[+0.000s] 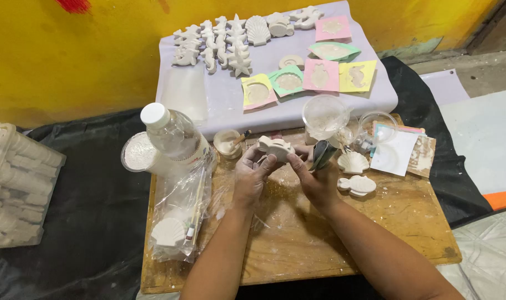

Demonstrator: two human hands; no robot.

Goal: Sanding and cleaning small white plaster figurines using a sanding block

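Through the head camera I looked down at a wooden board [375, 222] with a black cloth [92, 200] under it. My left hand [252, 176] and my right hand [314, 180] were both up in the middle of the board, and they held one white plaster fish [276, 148] between them. The fish sat just above both hands, toward the far side of the board. Its long side ran left to right, so one end pointed at each hand. My left hand pinched the left end with bent fingers and the thumb. My right hand pinched the right end, and it also seemed to hold a dark little tool [321, 154], but I could not tell how. Both hands touched the fish, so neither one was nearer. Just to the right of my right hand lay a white shell [353, 162] and another white fish [357, 185], apart from the one I held. A clear cup [324, 115] stood behind the held fish. To the left stood a water bottle [172, 133] with a white cap, near my left hand but not touching it. A clear bag [181, 205] lay below the bottle with a shell shape inside. Far back, many white shapes [231, 39] rested on a pale mat [275, 111].
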